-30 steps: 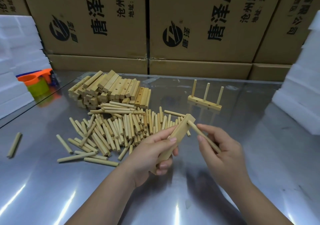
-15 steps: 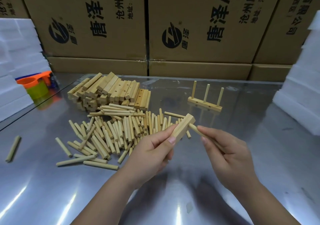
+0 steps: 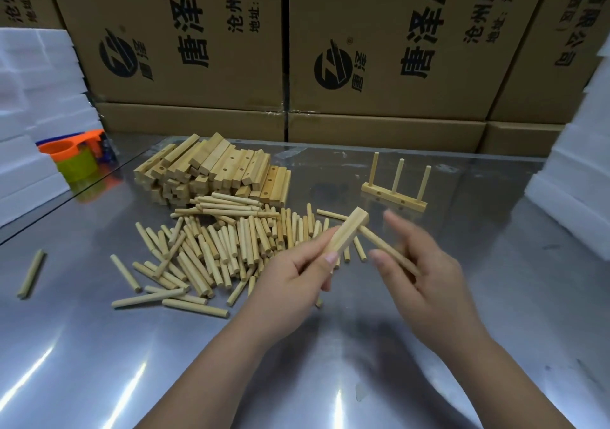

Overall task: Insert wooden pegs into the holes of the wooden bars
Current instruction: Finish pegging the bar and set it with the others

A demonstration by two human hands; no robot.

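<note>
Printed brown cardboard boxes (image 3: 379,49) are standing in a wall behind a brushed steel table (image 3: 495,296) that is throwing back streaks of light. White foam blocks (image 3: 33,98) are sitting stacked at both sides. At the back left of the table, a stack of square-edged pale wooden bars (image 3: 214,171) is lying, with drilled holes showing on several faces. Just in front of it, a loose pile of round, smooth pegs (image 3: 224,244) is spreading out across the steel.

The left hand (image 3: 290,280) is reaching in from below, and its curled fingers and thumb are gripping the lower part of a held bar (image 3: 346,234) above the table, tilted so that its far end is pointing up and right. The right hand (image 3: 429,283) is hovering beside it, palm turned inward, with its fingers blurring; I cannot tell whether it is gripping anything.

A finished bar (image 3: 394,199) is lying flat behind the hands, carrying three upright pegs. One peg (image 3: 383,247) is sticking out of the held bar's upper end and slanting down into the right hand.
</note>
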